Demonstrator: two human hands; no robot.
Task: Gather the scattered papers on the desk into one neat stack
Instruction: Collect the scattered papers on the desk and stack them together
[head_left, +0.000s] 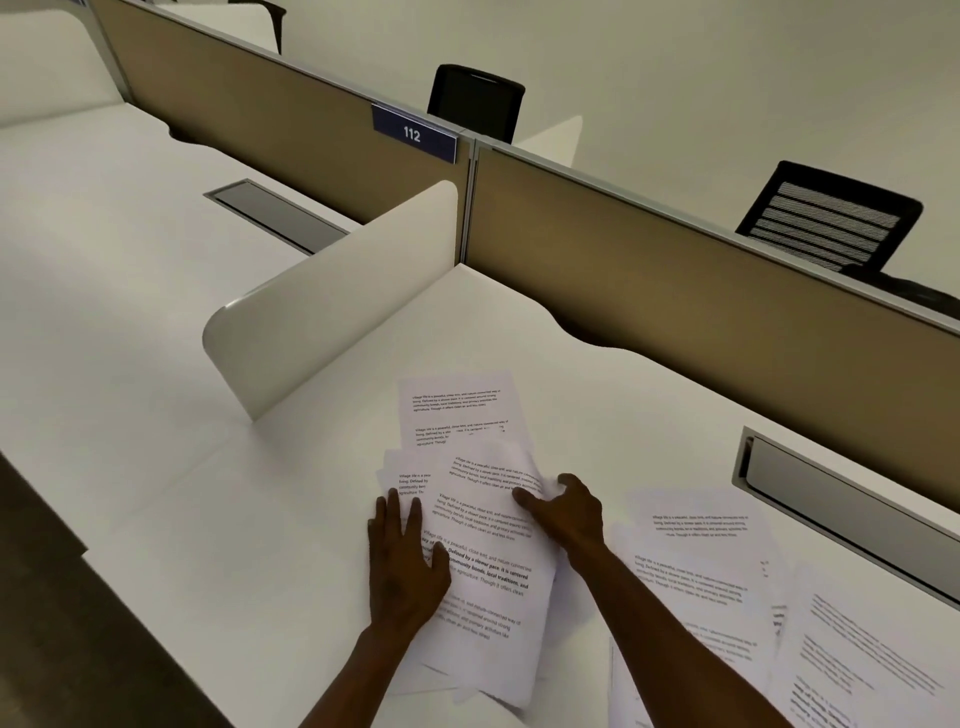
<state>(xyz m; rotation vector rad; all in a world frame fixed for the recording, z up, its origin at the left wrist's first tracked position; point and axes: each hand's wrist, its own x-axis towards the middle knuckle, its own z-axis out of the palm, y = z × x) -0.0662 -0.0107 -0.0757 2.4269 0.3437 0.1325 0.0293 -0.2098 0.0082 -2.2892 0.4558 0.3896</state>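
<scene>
A loose pile of printed white sheets (485, 545) lies on the white desk (260, 545) in front of me, its pages fanned at different angles. My left hand (402, 561) presses flat on the pile's left edge, fingers spread. My right hand (563, 514) grips the right edge of the top sheets, thumb on top, and that edge curls upward. One sheet (457, 405) pokes out at the far end of the pile. More scattered sheets (727, 587) lie spread over the desk to the right, overlapping one another.
A white curved divider (332, 301) stands to the left of the pile. Tan partition panels (675, 291) run along the back, with a blue "112" sign (413, 133). A grey cable tray (841, 514) sits at the right. Black chairs (826, 218) stand beyond the partition.
</scene>
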